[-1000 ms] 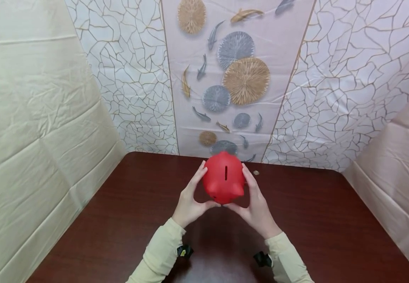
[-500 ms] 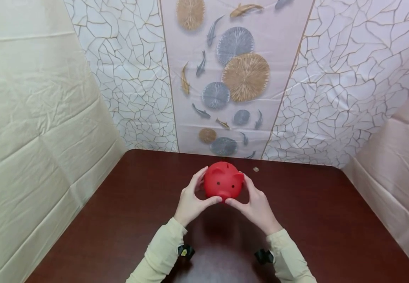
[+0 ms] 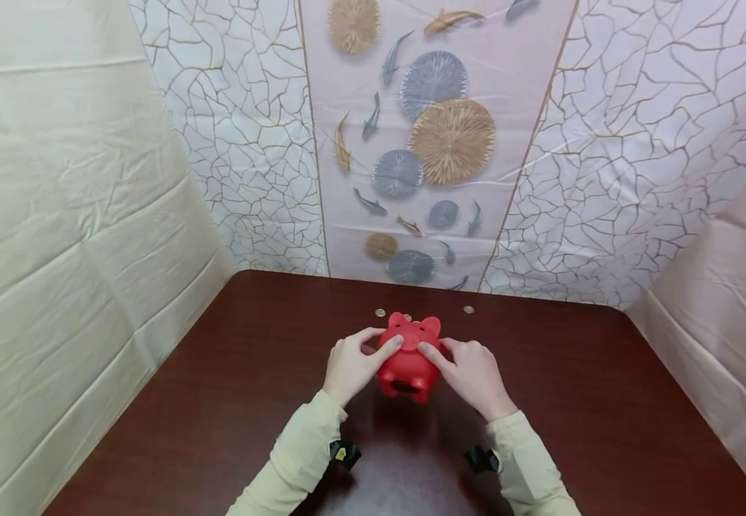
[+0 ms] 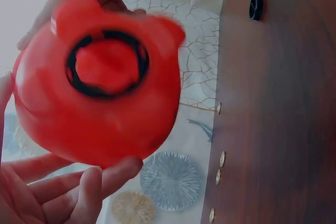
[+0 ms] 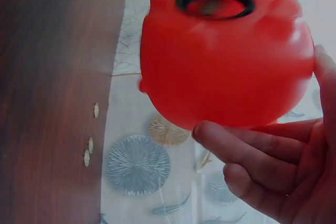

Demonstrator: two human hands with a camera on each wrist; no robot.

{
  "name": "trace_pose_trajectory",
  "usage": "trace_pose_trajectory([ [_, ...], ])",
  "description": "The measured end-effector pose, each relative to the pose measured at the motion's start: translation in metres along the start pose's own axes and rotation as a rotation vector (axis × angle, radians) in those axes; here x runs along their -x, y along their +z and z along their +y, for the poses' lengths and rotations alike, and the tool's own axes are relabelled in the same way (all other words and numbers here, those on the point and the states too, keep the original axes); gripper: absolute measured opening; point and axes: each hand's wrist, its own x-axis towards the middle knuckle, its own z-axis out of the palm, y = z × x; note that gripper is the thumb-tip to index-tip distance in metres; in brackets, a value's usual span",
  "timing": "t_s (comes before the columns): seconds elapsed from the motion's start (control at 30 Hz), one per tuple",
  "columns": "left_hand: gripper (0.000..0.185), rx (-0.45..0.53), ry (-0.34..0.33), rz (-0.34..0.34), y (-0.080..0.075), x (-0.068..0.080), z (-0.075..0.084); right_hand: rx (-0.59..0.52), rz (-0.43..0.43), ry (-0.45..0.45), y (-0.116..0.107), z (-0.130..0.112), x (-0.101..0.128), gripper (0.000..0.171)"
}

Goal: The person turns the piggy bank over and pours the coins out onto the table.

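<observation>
Just below the centre of the head view, a red piggy bank [image 3: 409, 356] is held between both hands above the dark wooden table [image 3: 572, 401]. It is tipped so that its underside faces the person: the round opening with a black rim [image 4: 106, 64] shows in the left wrist view, and again near the top edge of the right wrist view [image 5: 215, 2]. Its ears point toward the far wall, so its long axis runs roughly up the frame, away from the person. The left hand [image 3: 351, 362] grips its left side, fingers curled round the body with the tips on top. The right hand [image 3: 473, 368] grips the right side the same way, fingers [image 5: 247, 148] close together against the red shell. Coins lie on the table near the patterned wall, one [image 3: 380, 312] left of the ears and one [image 3: 468, 309] to the right. A black plug [image 4: 255, 7] lies on the table in the upper right of the left wrist view.
</observation>
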Motion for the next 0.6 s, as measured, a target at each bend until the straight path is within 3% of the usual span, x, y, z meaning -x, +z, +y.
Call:
trace_pose_trajectory([
  [0.23, 0.051, -0.026, -0.072, -0.022, -0.002, -0.006, 0.007, -0.052, -0.071, 0.015, -0.010, -0.002, -0.006, 0.052],
  [0.47, 0.053, -0.139, -0.056, -0.036, -0.006, -0.008, 0.016, -0.027, -0.115, 0.034, -0.015, -0.003, -0.008, 0.052],
  [0.6, 0.052, -0.091, -0.029, -0.059, -0.005, -0.006, 0.014, 0.026, -0.090, 0.027, -0.014, -0.004, -0.007, 0.047],
])
